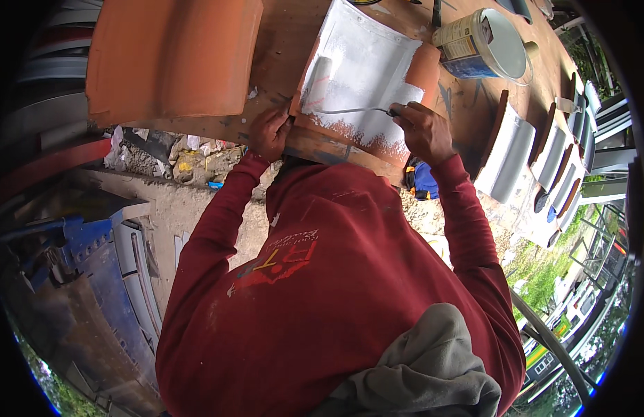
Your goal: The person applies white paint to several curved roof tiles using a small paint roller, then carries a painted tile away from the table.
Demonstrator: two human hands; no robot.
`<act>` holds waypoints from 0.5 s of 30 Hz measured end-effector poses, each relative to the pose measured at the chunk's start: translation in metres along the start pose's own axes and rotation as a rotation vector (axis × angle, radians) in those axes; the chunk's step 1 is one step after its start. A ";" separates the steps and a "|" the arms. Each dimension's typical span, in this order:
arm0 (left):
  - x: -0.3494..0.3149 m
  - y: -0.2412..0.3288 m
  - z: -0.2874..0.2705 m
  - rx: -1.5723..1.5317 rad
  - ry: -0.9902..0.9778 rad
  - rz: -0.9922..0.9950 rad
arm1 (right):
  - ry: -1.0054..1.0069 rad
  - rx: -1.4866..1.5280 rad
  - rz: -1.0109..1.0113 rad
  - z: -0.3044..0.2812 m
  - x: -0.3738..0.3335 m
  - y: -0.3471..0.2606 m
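Gripping a paint roller [323, 75], the right hand [425, 131] is hovering over the partly white terracotta roof tile [377, 59] on the brown table [283, 52]. At the tile's near left corner, the left hand [269, 134] is curling; its grip is unclear.

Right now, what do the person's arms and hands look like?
The left sleeve and right sleeve are long, dark red and end near the wrists, with no clear markings. The left hand and right hand are bare, without gloves.

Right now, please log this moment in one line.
left hand: at near corner of partly white tile; right hand: holds roller; bucket: right of tile
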State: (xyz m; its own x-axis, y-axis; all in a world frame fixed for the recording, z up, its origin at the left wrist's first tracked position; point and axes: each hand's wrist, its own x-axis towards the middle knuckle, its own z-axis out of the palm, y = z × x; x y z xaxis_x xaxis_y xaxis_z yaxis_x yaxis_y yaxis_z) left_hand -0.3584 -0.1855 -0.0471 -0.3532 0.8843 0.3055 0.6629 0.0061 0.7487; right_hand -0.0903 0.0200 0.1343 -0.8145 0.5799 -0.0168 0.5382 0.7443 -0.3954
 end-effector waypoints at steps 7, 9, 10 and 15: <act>-0.004 -0.006 0.003 0.021 0.024 0.009 | -0.041 -0.008 0.034 -0.004 -0.005 -0.003; -0.005 -0.010 0.004 0.022 0.044 0.007 | -0.027 0.009 0.016 -0.007 0.000 -0.014; -0.002 -0.009 0.001 0.031 0.036 0.027 | -0.008 0.025 0.013 -0.006 -0.002 -0.018; -0.002 -0.006 0.000 0.000 -0.013 -0.014 | -0.068 0.056 0.043 0.003 -0.017 -0.008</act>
State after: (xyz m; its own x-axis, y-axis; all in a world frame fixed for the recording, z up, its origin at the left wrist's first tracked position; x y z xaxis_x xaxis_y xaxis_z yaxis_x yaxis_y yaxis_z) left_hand -0.3619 -0.1874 -0.0523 -0.3533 0.8903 0.2874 0.6577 0.0179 0.7530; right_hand -0.0818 0.0033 0.1353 -0.8045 0.5860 -0.0967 0.5619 0.6983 -0.4434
